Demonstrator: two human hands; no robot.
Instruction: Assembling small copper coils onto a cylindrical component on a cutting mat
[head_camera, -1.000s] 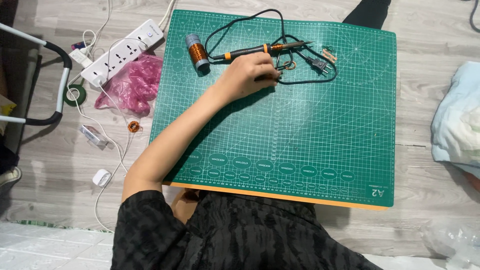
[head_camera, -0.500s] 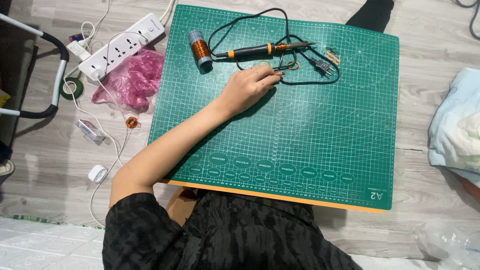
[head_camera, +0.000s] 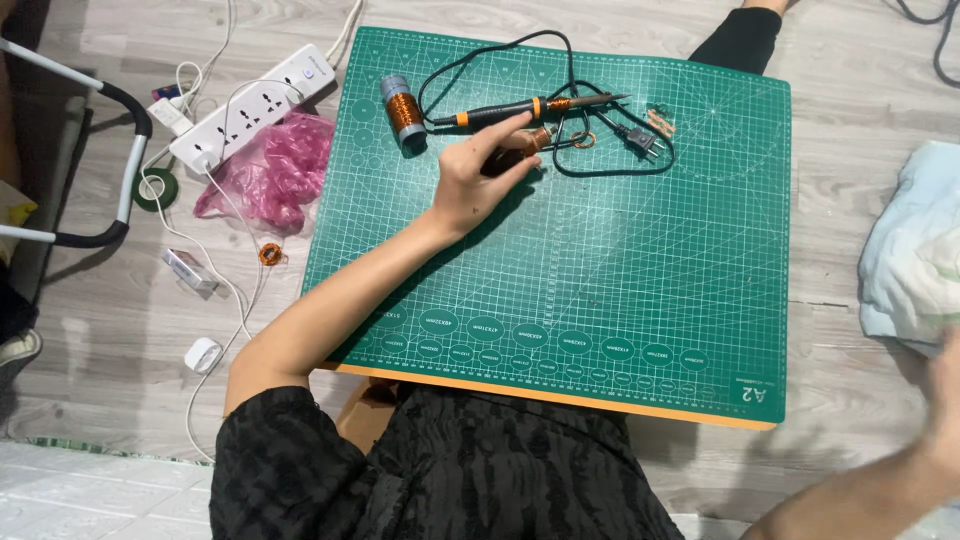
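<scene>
My left hand (head_camera: 478, 178) rests on the green cutting mat (head_camera: 600, 270), its fingers closed around a small copper-wound coil (head_camera: 540, 137). Just beyond the fingertips lies a soldering iron (head_camera: 530, 107) with a black and orange handle; its black cable loops round to a plug (head_camera: 640, 141). A spool of copper wire (head_camera: 403, 108) lies left of the iron. A small copper ring (head_camera: 585, 141) sits beside the held coil. My right hand (head_camera: 945, 395) is blurred at the right edge, near a light blue cloth (head_camera: 915, 260); its fingers cannot be made out.
A white power strip (head_camera: 255, 105), a pink plastic bag (head_camera: 270, 170), white cables and a small copper coil (head_camera: 268, 254) lie on the wooden floor left of the mat. A metal frame (head_camera: 125, 150) stands at far left. A dark-clothed leg (head_camera: 740, 40) touches the mat's far edge.
My left hand has closed around the small coil and lifted it a little toward the iron's handle. My right arm has come into view at the lower right.
</scene>
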